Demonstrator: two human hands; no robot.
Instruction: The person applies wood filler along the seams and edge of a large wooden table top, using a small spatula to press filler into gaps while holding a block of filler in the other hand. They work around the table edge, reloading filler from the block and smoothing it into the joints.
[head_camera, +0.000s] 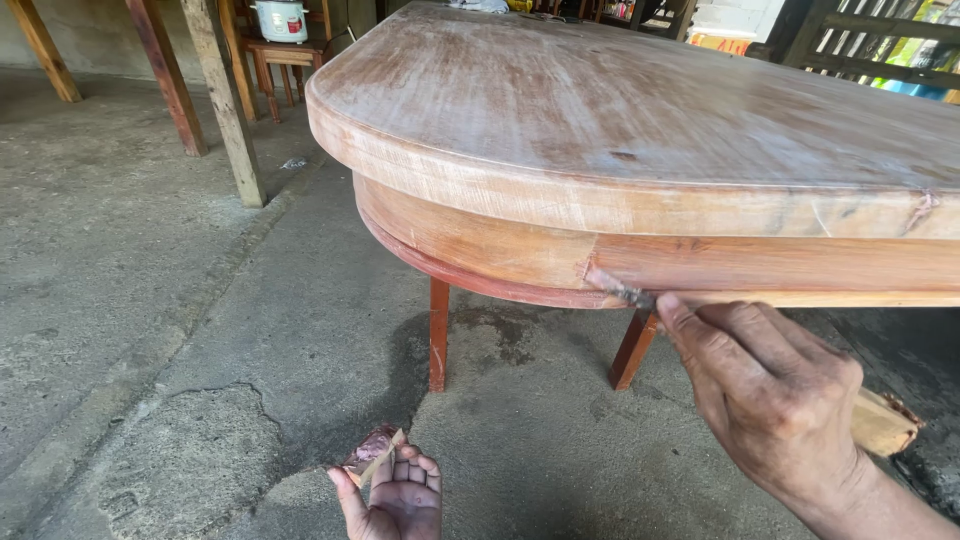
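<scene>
Concrete floor (150, 250), posts (225, 100) (table (600, 120) overhead)

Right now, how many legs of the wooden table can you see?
2. One red leg stands under the curved end of the table; the other slants just left of the right hand. More legs may be hidden.
</scene>
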